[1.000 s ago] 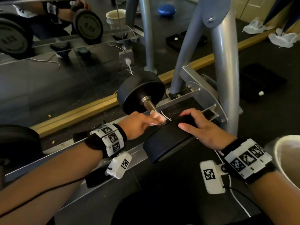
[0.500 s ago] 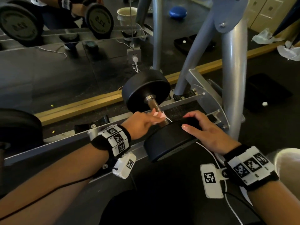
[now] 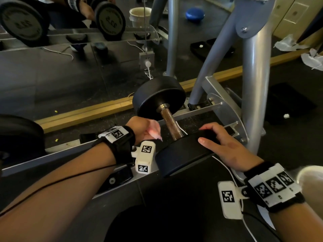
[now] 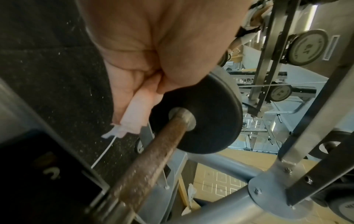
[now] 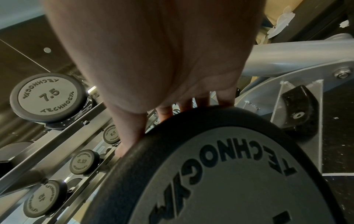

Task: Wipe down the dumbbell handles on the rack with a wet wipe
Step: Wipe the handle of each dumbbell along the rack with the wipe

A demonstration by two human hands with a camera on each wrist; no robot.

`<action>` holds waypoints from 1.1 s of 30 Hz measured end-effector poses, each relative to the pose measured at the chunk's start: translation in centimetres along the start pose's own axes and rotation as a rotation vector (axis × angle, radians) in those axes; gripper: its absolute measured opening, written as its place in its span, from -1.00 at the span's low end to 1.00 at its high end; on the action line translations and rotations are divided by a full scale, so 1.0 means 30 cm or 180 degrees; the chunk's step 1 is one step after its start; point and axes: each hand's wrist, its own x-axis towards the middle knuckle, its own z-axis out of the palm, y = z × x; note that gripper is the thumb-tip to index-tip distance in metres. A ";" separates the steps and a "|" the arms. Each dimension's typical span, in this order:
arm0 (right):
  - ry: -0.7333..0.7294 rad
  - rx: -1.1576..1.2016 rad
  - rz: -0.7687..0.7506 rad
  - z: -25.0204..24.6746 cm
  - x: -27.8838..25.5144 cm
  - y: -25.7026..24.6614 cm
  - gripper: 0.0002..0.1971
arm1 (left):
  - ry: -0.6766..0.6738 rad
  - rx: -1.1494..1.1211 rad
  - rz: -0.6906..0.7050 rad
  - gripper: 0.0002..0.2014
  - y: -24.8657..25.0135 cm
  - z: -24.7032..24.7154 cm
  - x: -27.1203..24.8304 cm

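Note:
A black dumbbell lies across the rack, with its far head [image 3: 159, 96], rusty brown handle [image 3: 172, 124] and near head [image 3: 183, 152]. My left hand [image 3: 148, 131] grips a crumpled pinkish wet wipe [image 3: 155, 132] just left of the handle, a little apart from it. In the left wrist view the wipe [image 4: 132, 115] hangs from my closed fingers beside the handle [image 4: 153, 159]. My right hand [image 3: 211, 135] rests on top of the near head, fingers curled over its far edge. The right wrist view shows those fingers [image 5: 203, 101] hooked over the head's rim [image 5: 191, 121].
The grey rack rail [image 3: 52, 158] runs left to another dumbbell head [image 3: 17, 135]. A thick rack upright [image 3: 253, 93] stands right of the dumbbell. A mirror with a wooden strip lies behind. A white bucket [image 3: 311, 180] is at the right, and crumpled wipes [image 3: 288, 43] lie on the floor.
My left hand has drawn the wipe off the handle and moved left; the bare handle now shows. The right hand stays on the near head.

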 end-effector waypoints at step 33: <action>-0.0013 0.0021 -0.0066 0.002 -0.002 0.002 -0.64 | -0.0804 -0.0904 -0.0050 -0.56 -0.093 0.019 -0.037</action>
